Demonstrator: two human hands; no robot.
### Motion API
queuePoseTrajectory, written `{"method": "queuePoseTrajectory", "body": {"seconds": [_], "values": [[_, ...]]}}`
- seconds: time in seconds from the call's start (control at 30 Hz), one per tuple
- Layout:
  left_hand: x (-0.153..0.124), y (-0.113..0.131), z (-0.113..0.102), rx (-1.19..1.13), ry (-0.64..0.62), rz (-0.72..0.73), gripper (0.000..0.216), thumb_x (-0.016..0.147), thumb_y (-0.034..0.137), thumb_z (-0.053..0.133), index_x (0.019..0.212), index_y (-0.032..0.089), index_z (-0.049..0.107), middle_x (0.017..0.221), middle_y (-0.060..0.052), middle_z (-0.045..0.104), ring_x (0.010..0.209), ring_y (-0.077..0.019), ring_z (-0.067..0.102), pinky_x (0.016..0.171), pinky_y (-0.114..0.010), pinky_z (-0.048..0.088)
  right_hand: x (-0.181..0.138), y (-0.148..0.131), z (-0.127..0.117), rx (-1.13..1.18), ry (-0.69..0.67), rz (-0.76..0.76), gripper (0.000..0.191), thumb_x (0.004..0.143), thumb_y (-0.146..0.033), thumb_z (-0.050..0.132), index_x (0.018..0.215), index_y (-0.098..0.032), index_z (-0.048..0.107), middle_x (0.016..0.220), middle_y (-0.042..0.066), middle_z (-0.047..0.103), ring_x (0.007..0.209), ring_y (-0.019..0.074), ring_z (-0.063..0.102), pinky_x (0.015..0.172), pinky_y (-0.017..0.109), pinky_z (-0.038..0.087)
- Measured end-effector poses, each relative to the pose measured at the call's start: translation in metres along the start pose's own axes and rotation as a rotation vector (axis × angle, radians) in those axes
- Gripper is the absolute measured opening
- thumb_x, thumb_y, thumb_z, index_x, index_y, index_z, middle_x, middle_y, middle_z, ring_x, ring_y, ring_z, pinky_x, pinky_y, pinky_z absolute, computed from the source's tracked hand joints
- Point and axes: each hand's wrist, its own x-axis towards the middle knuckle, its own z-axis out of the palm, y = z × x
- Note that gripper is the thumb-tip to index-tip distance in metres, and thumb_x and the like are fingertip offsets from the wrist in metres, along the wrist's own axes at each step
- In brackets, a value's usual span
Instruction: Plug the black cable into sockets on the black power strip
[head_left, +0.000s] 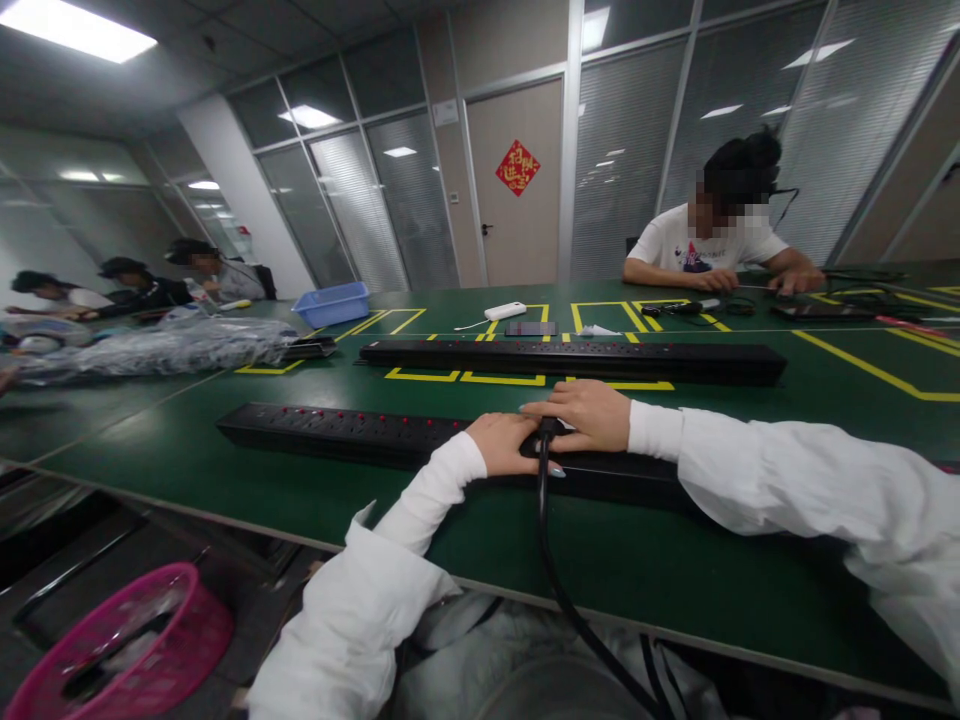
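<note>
A long black power strip (337,428) with a row of red-marked sockets lies on the green table in front of me. A black plug (551,427) sits at its top face, and a thick black cable (546,535) runs down from it over the table's front edge. My right hand (596,412) is closed around the plug from the right. From the left, my left hand (504,443) grips the strip beside the plug, its thumb passing under the cable along the strip's front. The hands hide the contact between plug and socket.
Behind lies a second black power strip (570,360). Farther back are a white device (505,311), a phone (531,328) and a blue bin (330,304). Plastic wrapping (165,345) covers the left. A pink basket (202,630) stands below. A co-worker (712,240) sits across, others far left.
</note>
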Motion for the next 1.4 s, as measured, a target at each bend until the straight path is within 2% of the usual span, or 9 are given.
{"method": "queuePoseTrajectory", "body": {"seconds": [0.4, 0.7, 1.0, 1.17, 1.4], "values": [[0.001, 0.0, -0.001, 0.02, -0.014, -0.012, 0.07, 0.062, 0.075, 0.027, 0.097, 0.019, 0.049, 0.099, -0.009, 0.057, 0.086, -0.0274, 0.056, 0.07, -0.036, 0.043, 0.001, 0.004, 0.0, 0.094, 0.0, -0.049, 0.048, 0.08, -0.048, 0.035, 0.117, -0.018, 0.043, 0.087, 0.009, 0.057, 0.079, 0.0179, 0.048, 0.067, 0.028, 0.037], [0.001, 0.001, -0.002, 0.036, -0.046, -0.045, 0.064, 0.064, 0.072, 0.032, 0.092, 0.018, 0.053, 0.09, -0.01, 0.06, 0.081, -0.0278, 0.057, 0.067, -0.035, 0.044, 0.001, 0.003, 0.011, 0.129, 0.033, -0.049, 0.051, 0.078, -0.05, 0.038, 0.118, -0.019, 0.042, 0.087, 0.009, 0.056, 0.078, 0.0179, 0.049, 0.065, 0.027, 0.037], [0.0, 0.003, -0.004, 0.041, -0.036, -0.061, 0.071, 0.06, 0.076, 0.031, 0.094, 0.018, 0.053, 0.09, -0.009, 0.06, 0.081, -0.0272, 0.058, 0.067, -0.033, 0.044, 0.0, -0.002, 0.002, 0.145, 0.001, -0.023, 0.049, 0.08, -0.049, 0.035, 0.119, -0.02, 0.041, 0.089, 0.009, 0.055, 0.082, 0.0179, 0.049, 0.068, 0.027, 0.038], [0.001, 0.001, -0.001, 0.053, -0.043, -0.07, 0.066, 0.061, 0.074, 0.035, 0.092, 0.018, 0.054, 0.089, -0.008, 0.061, 0.081, -0.0262, 0.058, 0.069, -0.033, 0.044, 0.002, -0.002, 0.005, 0.12, 0.015, -0.018, 0.048, 0.078, -0.049, 0.04, 0.116, -0.019, 0.045, 0.089, 0.01, 0.055, 0.082, 0.0184, 0.05, 0.067, 0.028, 0.038], [0.0, 0.0, 0.002, 0.067, -0.013, -0.061, 0.064, 0.063, 0.071, 0.035, 0.093, 0.017, 0.054, 0.089, -0.009, 0.061, 0.081, -0.0274, 0.057, 0.069, -0.035, 0.044, 0.001, 0.0, 0.005, 0.106, 0.021, -0.091, 0.052, 0.077, -0.05, 0.04, 0.118, -0.019, 0.042, 0.09, 0.01, 0.055, 0.084, 0.0187, 0.049, 0.068, 0.028, 0.039]]}}
